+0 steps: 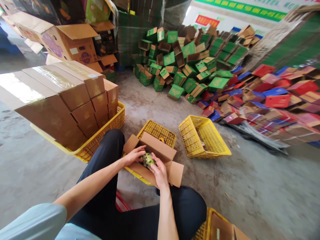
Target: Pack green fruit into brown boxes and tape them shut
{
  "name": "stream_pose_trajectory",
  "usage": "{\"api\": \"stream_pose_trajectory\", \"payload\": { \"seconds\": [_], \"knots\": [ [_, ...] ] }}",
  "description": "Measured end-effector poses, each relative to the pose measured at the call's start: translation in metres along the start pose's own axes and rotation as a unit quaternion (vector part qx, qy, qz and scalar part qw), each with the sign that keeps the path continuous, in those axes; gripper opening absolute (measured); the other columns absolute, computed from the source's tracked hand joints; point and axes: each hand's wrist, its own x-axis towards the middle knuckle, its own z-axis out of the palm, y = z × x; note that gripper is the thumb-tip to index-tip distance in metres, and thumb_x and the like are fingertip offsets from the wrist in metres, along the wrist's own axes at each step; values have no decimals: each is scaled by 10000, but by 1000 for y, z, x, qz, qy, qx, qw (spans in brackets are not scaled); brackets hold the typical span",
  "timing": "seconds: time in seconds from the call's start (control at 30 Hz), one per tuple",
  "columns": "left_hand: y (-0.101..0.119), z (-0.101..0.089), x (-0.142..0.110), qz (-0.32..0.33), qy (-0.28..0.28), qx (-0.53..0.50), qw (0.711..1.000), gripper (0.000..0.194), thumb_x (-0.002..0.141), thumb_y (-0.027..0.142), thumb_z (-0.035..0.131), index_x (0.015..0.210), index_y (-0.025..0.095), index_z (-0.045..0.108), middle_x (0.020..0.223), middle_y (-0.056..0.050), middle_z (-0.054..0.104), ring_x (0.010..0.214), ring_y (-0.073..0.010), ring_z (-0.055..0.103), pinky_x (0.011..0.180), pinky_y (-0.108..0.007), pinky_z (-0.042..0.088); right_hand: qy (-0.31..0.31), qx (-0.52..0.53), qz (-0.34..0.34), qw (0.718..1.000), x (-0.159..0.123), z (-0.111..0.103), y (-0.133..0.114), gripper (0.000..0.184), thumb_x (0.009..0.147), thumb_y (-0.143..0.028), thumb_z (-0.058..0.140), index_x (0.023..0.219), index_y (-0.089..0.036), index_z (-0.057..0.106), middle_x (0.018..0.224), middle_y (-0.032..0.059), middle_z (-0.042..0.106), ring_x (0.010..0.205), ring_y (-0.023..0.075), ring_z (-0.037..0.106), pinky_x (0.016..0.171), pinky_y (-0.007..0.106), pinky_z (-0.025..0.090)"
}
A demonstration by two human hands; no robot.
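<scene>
An open brown cardboard box [160, 146] rests on an upturned yellow crate [156, 131] between my knees, its flaps folded outward. Inside its opening is a shiny packet [149, 160] with a green and yellow pattern; what it contains I cannot make out. My left hand [135, 155] grips the packet's left side with bent fingers. On the other side, my right hand [160, 170] has its thumb and fingers closed on the packet's right end. The lower part of the packet is hidden in the box.
To my left, a yellow crate [100, 141] holds stacked, taped cartons [75, 100]. Another yellow crate [205, 138] stands ahead right. Part of a crate with cardboard [221, 228] shows by my right knee. Piles of green boxes [175, 91] and red-blue boxes [277, 100] lie beyond.
</scene>
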Motion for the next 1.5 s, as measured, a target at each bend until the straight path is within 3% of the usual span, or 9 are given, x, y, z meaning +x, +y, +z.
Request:
{"api": "stream_pose_trajectory", "payload": {
  "seconds": [0.13,0.3,0.43,0.57,0.77,1.07,1.2,1.4,1.5],
  "knots": [
    [-3,1,-1,-36,-11,-45,998,762,788,484,854,1423,143,607,1256,-193,681,1070,-318,704,858,-452,598,62,-124,-18,990,7,-13,5,579,898,-591,627,1401,-306,635,1522,76,591,1313,286,632,982,422,591],
    [-5,-6,3,24,60,-21,998,742,753,277,840,1442,155,593,1275,-144,673,1077,-272,687,924,-396,564,209,-269,-25,940,24,-52,15,561,879,-609,529,1205,-208,747,1331,148,717,1268,329,648,1096,488,503],
    [-7,-11,9,55,104,18,993,634,721,94,702,1351,161,675,1237,-107,711,1156,-265,663,1063,-410,494,180,-338,-14,924,32,-55,26,312,821,-438,612,964,-239,805,1210,126,764,1260,335,643,1173,501,412],
    [-8,-10,9,73,124,56,988,607,698,52,637,1285,177,729,1334,-106,697,1336,-309,578,1196,-480,385,117,-388,-1,914,38,-44,40,87,739,-313,711,736,-271,787,1363,85,701,1472,343,449,1266,513,249],
    [3,-7,2,116,89,100,984,584,699,74,649,1256,209,762,1555,-92,547,1503,-337,412,1284,-498,219,85,-407,27,909,42,-45,50,70,740,-322,738,752,-280,793,1433,25,663,1564,349,268,1266,571,189],
    [5,-2,-4,46,-13,25,999,503,745,235,743,1240,147,757,1307,-153,727,1250,-354,667,1125,-522,458,183,-319,-14,930,40,-41,28,207,789,-433,696,698,-258,759,1153,146,775,1314,363,588,1226,488,316],
    [6,-4,-4,29,-16,-11,999,578,775,372,813,1298,141,724,1370,-189,685,1268,-366,655,1085,-503,492,213,-253,-29,943,25,-45,9,432,828,-624,605,978,-263,789,1222,103,769,1264,332,644,1105,478,486],
    [8,8,-7,7,-41,-68,997,761,804,512,869,1456,216,611,1504,-177,583,1371,-351,568,1062,-445,506,122,88,-14,988,-3,-28,-1,433,817,-587,681,1067,-247,774,1288,94,746,1140,350,730,1022,568,561],
    [10,12,-8,-20,-79,-115,990,775,798,527,880,1441,188,610,1386,-179,662,1213,-309,673,1004,-414,534,88,108,4,990,-2,-14,-2,406,794,-569,732,1022,-236,777,1210,100,774,1133,354,733,1058,587,536]
  ]
}}
